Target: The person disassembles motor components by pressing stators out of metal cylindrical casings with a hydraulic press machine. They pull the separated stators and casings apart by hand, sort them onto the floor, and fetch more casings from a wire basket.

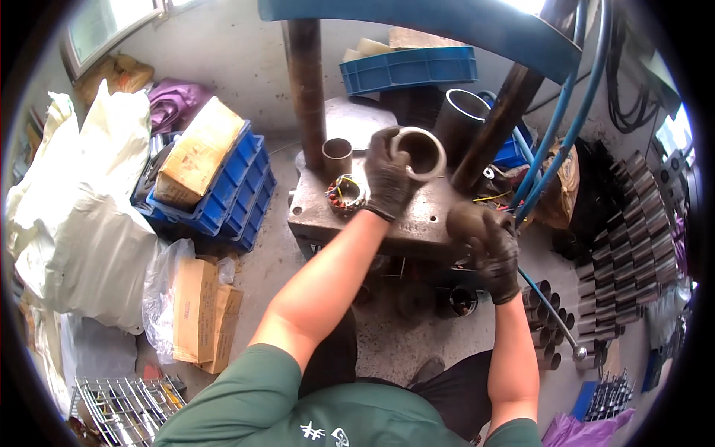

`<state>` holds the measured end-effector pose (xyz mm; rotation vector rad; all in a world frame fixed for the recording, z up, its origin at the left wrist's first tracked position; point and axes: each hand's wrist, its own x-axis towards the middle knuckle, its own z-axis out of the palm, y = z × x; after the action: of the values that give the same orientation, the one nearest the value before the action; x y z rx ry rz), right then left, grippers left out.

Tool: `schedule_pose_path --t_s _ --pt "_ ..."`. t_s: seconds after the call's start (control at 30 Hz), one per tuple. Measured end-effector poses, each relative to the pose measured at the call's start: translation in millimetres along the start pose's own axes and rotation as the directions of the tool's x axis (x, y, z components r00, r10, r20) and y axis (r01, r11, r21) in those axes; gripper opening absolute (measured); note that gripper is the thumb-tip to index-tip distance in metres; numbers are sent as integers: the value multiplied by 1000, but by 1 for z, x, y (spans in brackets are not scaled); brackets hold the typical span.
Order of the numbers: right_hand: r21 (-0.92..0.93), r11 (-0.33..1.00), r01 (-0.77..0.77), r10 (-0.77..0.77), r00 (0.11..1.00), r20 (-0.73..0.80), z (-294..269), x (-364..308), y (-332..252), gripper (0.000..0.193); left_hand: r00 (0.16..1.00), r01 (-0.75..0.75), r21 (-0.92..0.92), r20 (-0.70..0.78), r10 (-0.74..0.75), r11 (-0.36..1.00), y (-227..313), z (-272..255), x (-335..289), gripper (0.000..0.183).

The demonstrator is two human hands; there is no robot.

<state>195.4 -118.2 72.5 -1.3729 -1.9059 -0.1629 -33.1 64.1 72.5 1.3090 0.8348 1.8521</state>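
Note:
A metal press table (pixel 298 212) stands before me between dark steel columns. My left hand (pixel 389 179), in a dark glove, grips a metal sleeve (pixel 440 158) by its side, its round open mouth facing me. In my right hand (pixel 497 257), also gloved, is a dull cylindrical metal part (pixel 468 221) at the table's right edge, smeared by motion. Left of my left hand, a short upright metal tube (pixel 337 155) rests on the table. Just in front of it sits a wound motor stator (pixel 345 195) with coloured wires.
A blue press crossbeam (pixel 424 18) and blue hoses (pixel 570 134) hang overhead and to the right. A large dark cylinder (pixel 456 123) stands behind. Stacked blue crates (pixel 249 190) and cardboard boxes (pixel 195 309) are at left. Many metal tubes (pixel 625 238) pile up at right, near a ball-ended lever (pixel 547 305).

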Motion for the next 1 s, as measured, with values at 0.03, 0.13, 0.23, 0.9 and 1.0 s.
schedule_pose_path --t_s 0.03,0.13,0.23,0.9,1.0 --pt "-80 986 149 -146 988 42 -4 16 -14 67 1000 7 12 29 -7 1000 -14 -14 11 35" --pt "-109 978 177 -178 984 -4 4 29 -18 71 980 -177 337 148 134 925 -24 -41 26 26" --pt "-224 967 125 -139 989 -46 9 38 -19 72 965 -198 457 247 90 867 -22 -52 22 32" --pt "417 660 -625 428 769 474 49 -15 -6 31 692 -163 820 491 -529 548 43 -134 -7 37" --pt "473 281 -835 461 550 696 30 -11 -51 34 675 387 376 507 -536 842 25 -129 -20 19"
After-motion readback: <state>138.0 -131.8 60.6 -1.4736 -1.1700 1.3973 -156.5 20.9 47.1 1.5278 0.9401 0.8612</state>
